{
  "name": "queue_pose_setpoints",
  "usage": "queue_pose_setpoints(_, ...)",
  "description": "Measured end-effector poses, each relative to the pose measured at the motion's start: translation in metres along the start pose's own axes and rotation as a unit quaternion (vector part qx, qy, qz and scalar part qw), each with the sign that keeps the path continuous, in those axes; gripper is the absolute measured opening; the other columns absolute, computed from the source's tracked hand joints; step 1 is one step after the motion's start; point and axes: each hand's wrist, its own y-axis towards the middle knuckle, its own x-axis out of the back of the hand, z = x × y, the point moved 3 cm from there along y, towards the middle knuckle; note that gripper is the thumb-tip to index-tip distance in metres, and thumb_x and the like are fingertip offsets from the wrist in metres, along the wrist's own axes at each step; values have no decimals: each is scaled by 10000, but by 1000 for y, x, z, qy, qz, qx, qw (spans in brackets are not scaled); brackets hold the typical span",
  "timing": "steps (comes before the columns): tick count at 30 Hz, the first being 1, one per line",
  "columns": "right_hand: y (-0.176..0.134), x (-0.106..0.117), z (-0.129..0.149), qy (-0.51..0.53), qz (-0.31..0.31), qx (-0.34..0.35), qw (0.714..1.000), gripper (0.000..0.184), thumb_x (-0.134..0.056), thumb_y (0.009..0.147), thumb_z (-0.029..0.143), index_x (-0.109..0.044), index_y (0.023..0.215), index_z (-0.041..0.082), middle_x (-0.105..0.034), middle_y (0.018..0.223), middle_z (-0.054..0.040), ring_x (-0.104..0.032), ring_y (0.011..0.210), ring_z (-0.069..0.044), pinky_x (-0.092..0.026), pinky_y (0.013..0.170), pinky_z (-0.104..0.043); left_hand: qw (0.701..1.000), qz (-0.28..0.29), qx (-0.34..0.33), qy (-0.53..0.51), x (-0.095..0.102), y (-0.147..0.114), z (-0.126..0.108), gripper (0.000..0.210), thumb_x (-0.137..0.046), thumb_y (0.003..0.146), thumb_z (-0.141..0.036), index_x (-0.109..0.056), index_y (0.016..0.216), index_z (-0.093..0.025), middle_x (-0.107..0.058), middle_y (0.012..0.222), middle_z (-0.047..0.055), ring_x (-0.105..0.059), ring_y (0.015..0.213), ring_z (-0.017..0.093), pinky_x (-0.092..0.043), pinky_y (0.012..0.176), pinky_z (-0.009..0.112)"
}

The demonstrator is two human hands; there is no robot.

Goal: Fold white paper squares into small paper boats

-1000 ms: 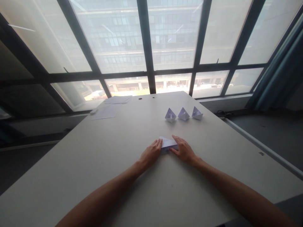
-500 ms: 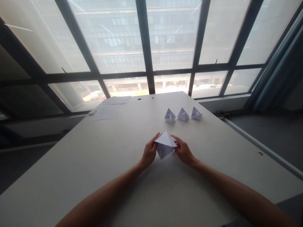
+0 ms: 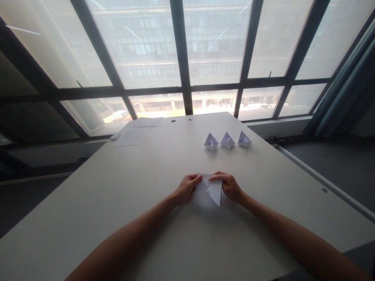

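Between my two hands is a folded white paper (image 3: pixel 215 191), with one pointed corner toward me. My left hand (image 3: pixel 186 188) pinches its left edge, thumb on top. My right hand (image 3: pixel 231 186) grips the upper right side, with fingers laid over the top face and the thumb hidden. Beyond my hands, three folded paper boats stand in a row: a left one (image 3: pixel 211 143), a middle one (image 3: pixel 227 141) and a right one (image 3: pixel 244 140).
The white table (image 3: pixel 123 203) reaches to the windows. Loose paper sheets (image 3: pixel 130 136) lie at its far left, beside a small pale object (image 3: pixel 115 137). Two dark round spots mark the far edge. A blue curtain (image 3: pixel 340 78) hangs at right.
The paper has gone from an opened, peaked shape to a flatter one, turned with its point toward me. My right fingers have moved over its top, and my left thumb now presses on it.
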Motion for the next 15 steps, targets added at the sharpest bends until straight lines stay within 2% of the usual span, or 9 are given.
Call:
queue_pose_setpoints(3,0,-4,-3,20,-12,-9,1000,417,-407,823,170,-687,1130,202,-672,1005,-67,-623,899,-203,-510,787,-336,1000,-17,18,-17,4,4,6,475,-771,688,-522,-701,853,-82,-630,628,39,-541,517,122,-381,467,208)
queue_pose_setpoints(5,1,-5,-9,76,-41,-54,995,464,-381,866,223,-574,1287,189,-667,916,-52,-622,778,-184,-519,704,-326,998,-41,13,-44,7,7,6,457,-778,688,-508,-694,840,-85,-634,639,33,-534,516,110,-379,465,199)
queue_pose_setpoints(7,1,-5,-15,143,-55,-105,983,484,-360,914,307,-475,1363,165,-640,787,-22,-594,646,-162,-506,602,-300,995,-65,-4,-71,9,9,5,441,-787,684,-492,-691,835,-89,-643,657,31,-544,538,107,-402,485,197)
queue_pose_setpoints(9,2,-7,-18,171,-38,-138,975,537,-452,910,388,-421,1392,153,-613,695,12,-568,578,-147,-478,547,-272,993,-81,-18,-84,10,10,3,443,-791,680,-496,-695,833,-92,-655,672,33,-560,558,111,-431,510,202)
queue_pose_setpoints(12,1,-10,-17,172,10,-165,971,669,-687,786,384,-435,1368,169,-659,716,8,-591,590,-147,-453,528,-247,992,-98,-22,-76,10,8,3,505,-771,677,-556,-709,857,-88,-669,677,44,-568,542,120,-456,510,221)
queue_pose_setpoints(15,0,-12,-13,189,32,-174,966,598,-760,717,332,-539,1246,166,-709,834,-45,-642,679,-180,-474,564,-264,993,-98,-37,-47,9,8,2,588,-701,726,-617,-711,977,-85,-705,774,87,-616,600,156,-510,566,267)
